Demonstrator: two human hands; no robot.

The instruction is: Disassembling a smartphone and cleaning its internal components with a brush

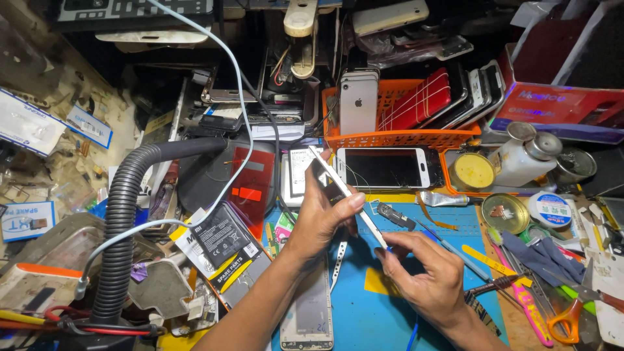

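Left hand (pixel 322 218) fingers grip a white phone (pixel 344 195) on edge; right hand (pixel 426 273) fingers pinch its lower end above the blue mat (pixel 364 312).

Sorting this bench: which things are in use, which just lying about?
In use: left hand, right hand, white phone held between them.
Lying about: orange basket, black hose, scissors, yellow tin.
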